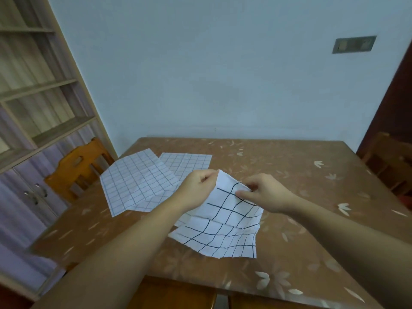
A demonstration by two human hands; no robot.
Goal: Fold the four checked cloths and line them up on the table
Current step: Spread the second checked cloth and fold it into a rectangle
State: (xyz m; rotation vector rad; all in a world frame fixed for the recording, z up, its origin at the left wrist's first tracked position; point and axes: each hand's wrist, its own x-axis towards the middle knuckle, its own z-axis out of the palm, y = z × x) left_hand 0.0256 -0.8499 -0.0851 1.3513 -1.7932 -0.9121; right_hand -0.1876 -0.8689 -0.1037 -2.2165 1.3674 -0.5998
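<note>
A white cloth with bold dark checks (223, 228) hangs crumpled above the brown table (301, 197). My left hand (197, 188) pinches its top left corner. My right hand (265, 192) grips its top edge a little to the right. The cloth's lower part rests on the table. Two cloths with fine blue checks lie flat at the far left: a large one (136, 186) overlapping the table's left edge, and another (187, 163) partly under it, further back. A strip of another cloth (181, 220) shows beneath the held one.
A wooden chair (75, 168) stands at the table's left side, with a shelf unit and cabinet (33, 108) behind it. Another chair (388, 161) is at the right. The wall runs along the table's far edge. A chair back (178, 293) sits at the near edge.
</note>
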